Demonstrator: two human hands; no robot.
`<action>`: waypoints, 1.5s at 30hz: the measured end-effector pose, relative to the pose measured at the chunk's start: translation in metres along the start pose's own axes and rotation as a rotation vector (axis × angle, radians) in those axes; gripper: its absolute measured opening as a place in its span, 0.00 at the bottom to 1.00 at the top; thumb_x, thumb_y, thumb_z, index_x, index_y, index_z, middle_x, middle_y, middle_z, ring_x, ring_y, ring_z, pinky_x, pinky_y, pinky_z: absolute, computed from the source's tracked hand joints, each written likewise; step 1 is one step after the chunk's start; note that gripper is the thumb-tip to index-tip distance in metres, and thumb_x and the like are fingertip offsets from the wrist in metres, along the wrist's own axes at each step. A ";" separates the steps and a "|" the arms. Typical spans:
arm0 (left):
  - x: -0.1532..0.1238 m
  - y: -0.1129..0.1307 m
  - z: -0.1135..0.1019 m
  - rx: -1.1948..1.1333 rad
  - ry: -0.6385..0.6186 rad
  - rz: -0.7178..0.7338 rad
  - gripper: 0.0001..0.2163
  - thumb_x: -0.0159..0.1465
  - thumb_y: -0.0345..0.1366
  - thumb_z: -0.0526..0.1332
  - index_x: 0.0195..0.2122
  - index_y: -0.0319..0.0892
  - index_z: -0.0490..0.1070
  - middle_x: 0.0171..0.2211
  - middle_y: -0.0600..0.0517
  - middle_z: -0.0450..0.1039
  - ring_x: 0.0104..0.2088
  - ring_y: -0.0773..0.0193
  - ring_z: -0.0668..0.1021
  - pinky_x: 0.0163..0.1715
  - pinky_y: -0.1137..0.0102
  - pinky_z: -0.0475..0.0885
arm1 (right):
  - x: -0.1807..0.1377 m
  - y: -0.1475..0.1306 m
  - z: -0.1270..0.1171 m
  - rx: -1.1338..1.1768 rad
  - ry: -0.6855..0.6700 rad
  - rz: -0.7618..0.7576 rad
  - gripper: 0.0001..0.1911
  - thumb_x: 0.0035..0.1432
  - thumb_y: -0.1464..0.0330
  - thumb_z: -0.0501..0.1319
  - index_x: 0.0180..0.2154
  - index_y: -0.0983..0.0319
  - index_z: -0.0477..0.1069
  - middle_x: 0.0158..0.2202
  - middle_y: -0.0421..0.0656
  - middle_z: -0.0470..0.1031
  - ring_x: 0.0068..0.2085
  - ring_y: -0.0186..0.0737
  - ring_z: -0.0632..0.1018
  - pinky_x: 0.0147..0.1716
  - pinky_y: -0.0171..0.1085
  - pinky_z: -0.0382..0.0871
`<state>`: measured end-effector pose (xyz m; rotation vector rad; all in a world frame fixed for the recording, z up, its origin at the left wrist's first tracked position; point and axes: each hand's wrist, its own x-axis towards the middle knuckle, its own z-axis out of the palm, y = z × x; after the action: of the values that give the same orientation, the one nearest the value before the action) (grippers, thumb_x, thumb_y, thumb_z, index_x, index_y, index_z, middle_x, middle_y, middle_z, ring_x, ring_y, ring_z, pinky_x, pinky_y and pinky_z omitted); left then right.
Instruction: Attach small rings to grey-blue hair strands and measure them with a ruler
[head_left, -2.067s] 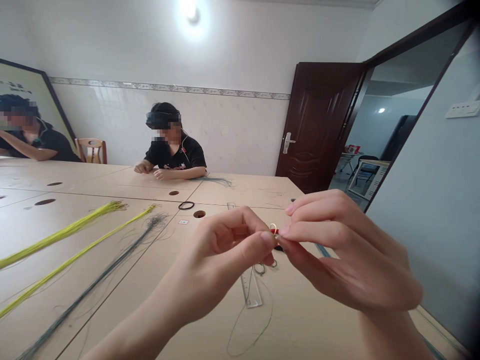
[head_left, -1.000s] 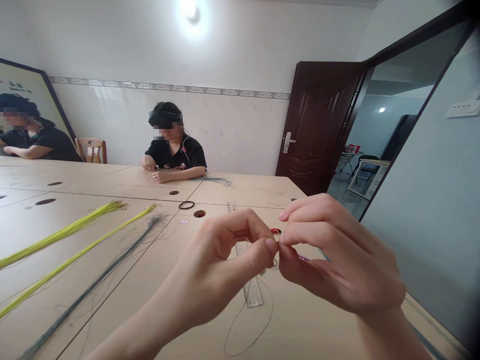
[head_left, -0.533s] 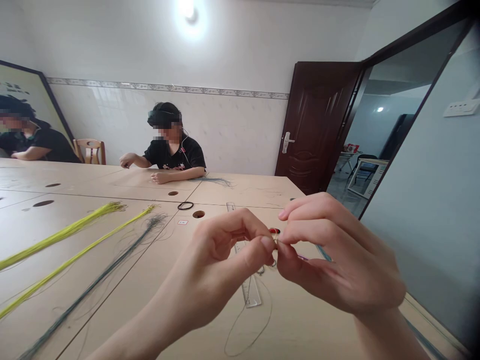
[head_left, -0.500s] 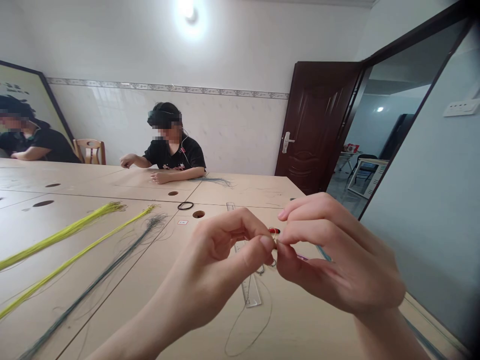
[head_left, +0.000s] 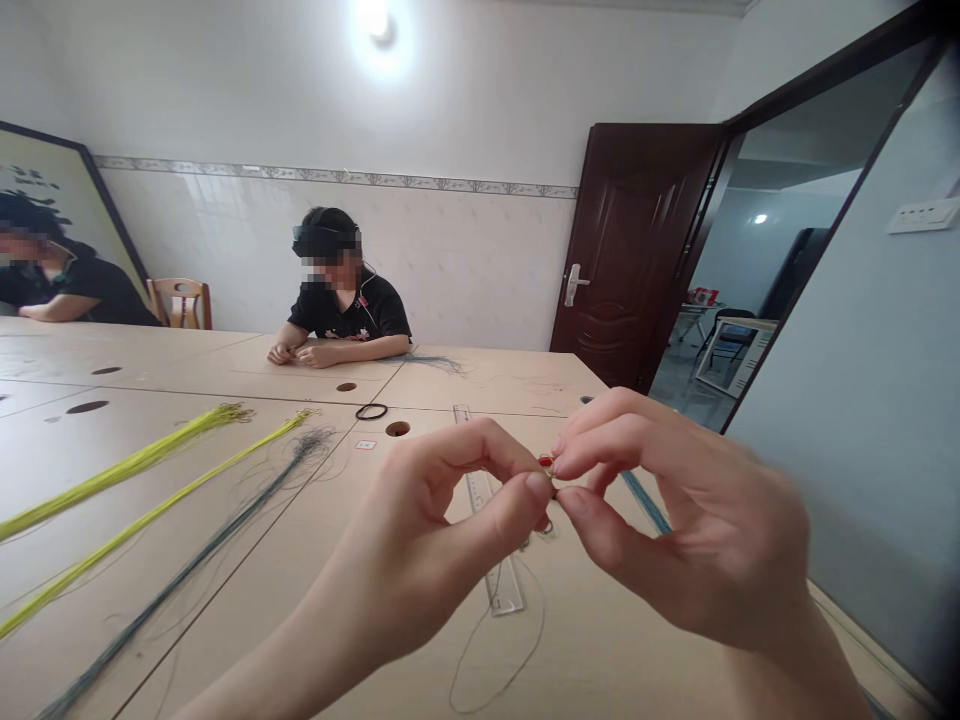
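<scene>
My left hand [head_left: 465, 520] pinches a thin grey-green thread [head_left: 541, 640] between thumb and index finger. Below the fingers the thread hangs in a long loose loop over the table. Close against those fingertips, my right hand [head_left: 675, 500] has its thumb and index finger closed around a short bit at the same spot, its other fingers curled above. What exactly lies between the fingertips is tiny and mostly covered. Just beyond them shows a small red item [head_left: 546, 461]. Beneath the hands a clear ruler [head_left: 507, 592] lies on the table, partly hidden.
Yellow thread bundles [head_left: 127, 485] and a blue-grey bundle [head_left: 217, 540] lie on the left. More blue-grey strands [head_left: 646, 500] are beyond my right hand. A black ring [head_left: 371, 411] rests near a cable hole [head_left: 397, 429]. Two people sit across the table [head_left: 300, 620].
My right hand has rolled slightly, its index finger and thumb shifting apart around the pinch point. My left hand stays put. The person opposite has brought both hands together on the table.
</scene>
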<state>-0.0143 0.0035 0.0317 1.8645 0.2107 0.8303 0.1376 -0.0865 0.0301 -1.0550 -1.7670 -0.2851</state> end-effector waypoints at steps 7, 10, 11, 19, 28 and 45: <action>-0.002 0.000 0.000 0.149 0.029 0.014 0.10 0.64 0.36 0.58 0.25 0.41 0.69 0.24 0.56 0.70 0.27 0.70 0.71 0.27 0.75 0.66 | -0.001 -0.003 -0.004 0.042 -0.049 0.080 0.08 0.53 0.77 0.63 0.34 0.60 0.72 0.31 0.36 0.72 0.31 0.27 0.73 0.25 0.25 0.72; -0.003 0.000 -0.001 0.214 0.044 0.046 0.09 0.63 0.36 0.58 0.25 0.42 0.69 0.23 0.57 0.70 0.26 0.70 0.71 0.25 0.76 0.65 | 0.001 -0.004 -0.005 0.023 -0.037 0.060 0.07 0.54 0.78 0.62 0.33 0.60 0.72 0.31 0.36 0.73 0.31 0.27 0.73 0.25 0.24 0.71; -0.003 0.000 0.000 0.233 0.050 0.052 0.09 0.63 0.36 0.58 0.26 0.42 0.69 0.23 0.57 0.70 0.26 0.70 0.70 0.24 0.77 0.65 | 0.001 -0.004 -0.005 0.005 -0.028 0.047 0.07 0.54 0.78 0.62 0.32 0.60 0.72 0.30 0.36 0.73 0.31 0.27 0.73 0.26 0.24 0.71; -0.004 0.002 0.006 0.331 0.140 0.144 0.07 0.60 0.30 0.60 0.25 0.44 0.68 0.22 0.60 0.69 0.22 0.74 0.69 0.18 0.82 0.63 | 0.002 -0.006 -0.004 -0.079 -0.026 0.029 0.08 0.51 0.80 0.62 0.29 0.62 0.69 0.29 0.34 0.72 0.29 0.25 0.72 0.26 0.24 0.69; -0.005 -0.001 0.007 0.329 0.134 0.153 0.06 0.59 0.28 0.60 0.26 0.44 0.68 0.23 0.61 0.71 0.25 0.75 0.71 0.22 0.84 0.66 | -0.001 -0.003 -0.001 -0.065 -0.029 -0.002 0.08 0.52 0.80 0.59 0.29 0.62 0.66 0.31 0.37 0.70 0.31 0.27 0.71 0.27 0.27 0.68; -0.005 -0.001 0.007 0.193 0.130 0.142 0.07 0.61 0.30 0.59 0.26 0.44 0.71 0.23 0.59 0.72 0.25 0.72 0.72 0.25 0.79 0.68 | 0.000 -0.005 0.001 -0.008 -0.008 0.017 0.08 0.54 0.80 0.59 0.31 0.63 0.67 0.31 0.36 0.70 0.32 0.26 0.72 0.28 0.27 0.68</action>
<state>-0.0136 -0.0034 0.0275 2.0247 0.2484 1.0617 0.1335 -0.0889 0.0307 -1.0781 -1.7646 -0.2777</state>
